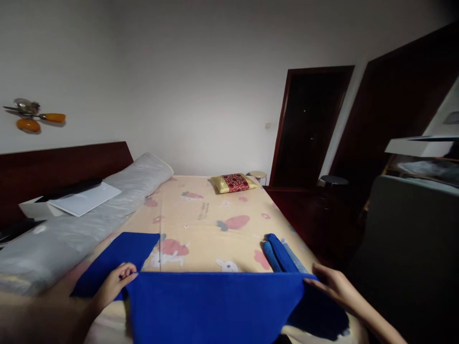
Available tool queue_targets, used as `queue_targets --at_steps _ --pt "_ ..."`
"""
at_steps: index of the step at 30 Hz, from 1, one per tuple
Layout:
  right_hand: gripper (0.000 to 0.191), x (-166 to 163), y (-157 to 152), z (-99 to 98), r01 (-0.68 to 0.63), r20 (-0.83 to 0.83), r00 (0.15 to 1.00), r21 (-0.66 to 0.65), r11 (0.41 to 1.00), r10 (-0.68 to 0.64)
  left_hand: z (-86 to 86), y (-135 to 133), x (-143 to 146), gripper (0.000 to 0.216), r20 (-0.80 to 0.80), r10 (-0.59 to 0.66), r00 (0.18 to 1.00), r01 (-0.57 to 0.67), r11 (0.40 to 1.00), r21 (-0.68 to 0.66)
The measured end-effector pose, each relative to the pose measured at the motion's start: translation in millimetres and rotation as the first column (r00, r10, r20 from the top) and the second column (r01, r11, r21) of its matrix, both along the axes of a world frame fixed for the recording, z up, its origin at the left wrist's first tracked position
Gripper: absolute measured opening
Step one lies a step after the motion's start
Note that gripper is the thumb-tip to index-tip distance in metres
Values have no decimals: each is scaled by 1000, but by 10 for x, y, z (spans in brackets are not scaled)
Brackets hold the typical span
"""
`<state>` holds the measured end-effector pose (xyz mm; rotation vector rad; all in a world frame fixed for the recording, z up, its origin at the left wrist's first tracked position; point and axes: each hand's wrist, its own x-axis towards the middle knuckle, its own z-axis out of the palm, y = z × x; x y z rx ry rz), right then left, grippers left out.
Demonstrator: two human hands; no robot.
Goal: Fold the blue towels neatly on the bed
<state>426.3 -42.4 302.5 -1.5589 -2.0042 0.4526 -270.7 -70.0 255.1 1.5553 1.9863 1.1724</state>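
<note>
A blue cloth (211,306) is stretched between my two hands over the near part of the bed, its top edge nearly straight. My left hand (116,284) pinches its left corner between thumb and fingers. At the opposite corner, my right hand (328,282) grips the same edge with thumb and fingers. Beyond my left hand a flat blue piece of cloth (118,255) lies on the bed. Several rolled or folded blue cloths (281,253) lie beyond the right end of the stretched one. The cloth's lower part runs out of view.
The bed's patterned sheet (201,222) spreads ahead. A long grey pillow (118,196) lies along the headboard (64,165), with a white flat item (86,198) on it. A gold and red cushion (234,183) sits at the far edge. A dark stool (334,180) and dark cabinet (409,258) stand right.
</note>
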Motion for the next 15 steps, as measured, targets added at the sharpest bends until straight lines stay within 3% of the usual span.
queue_targets --at_steps 3,7,12,15 --pt "47 -243 365 -86 32 136 990 36 999 -37 48 320 210 53 114 42 993 -57 991 124" --pt "45 -538 757 107 186 253 943 134 973 -215 254 752 315 63 208 149 967 -196 954 227" --pt "45 -648 924 461 205 233 925 364 909 -302 738 1072 59 64 254 182 950 -262 907 328" --pt "41 -647 900 437 143 222 933 493 858 -283 817 1049 -132 61 236 205 950 -279 897 342"
